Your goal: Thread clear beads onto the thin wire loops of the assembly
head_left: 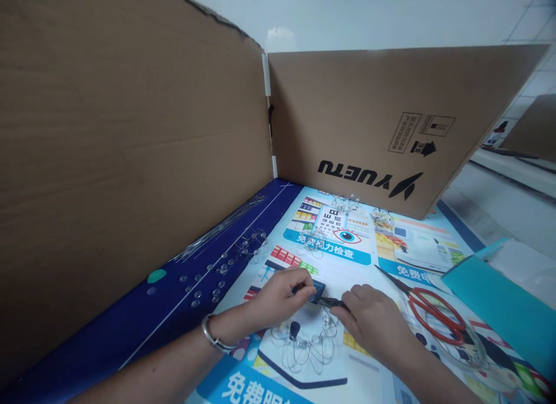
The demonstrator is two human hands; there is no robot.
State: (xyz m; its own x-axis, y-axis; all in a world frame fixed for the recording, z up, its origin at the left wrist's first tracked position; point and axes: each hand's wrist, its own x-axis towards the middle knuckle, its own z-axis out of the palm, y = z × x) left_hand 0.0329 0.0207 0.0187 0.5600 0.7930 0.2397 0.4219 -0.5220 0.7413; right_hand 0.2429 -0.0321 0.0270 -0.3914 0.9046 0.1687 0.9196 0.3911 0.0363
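My left hand (284, 294), with a metal bangle at its wrist, is closed in a pinch on the upper end of a beaded wire piece (310, 346). Thin silver loops and clear beads of that piece hang below and between my hands, over the printed sheet. In my right hand (373, 317) are pliers (332, 303), their dark jaws pointing left and reaching to my left fingertips. My fingers hide the pliers' handles and the exact spot where the wire is gripped. Whether the jaws are closed on the wire is too small to tell.
Red-handled scissors (436, 314) lie right, near a coil of clear line (478, 349) and a turquoise folder (504, 305). Loose clear beads (208, 285), straight wires (217, 227) and finished-looking wire pieces (313, 237) lie left and behind. Cardboard walls (369, 114) enclose the back and left.
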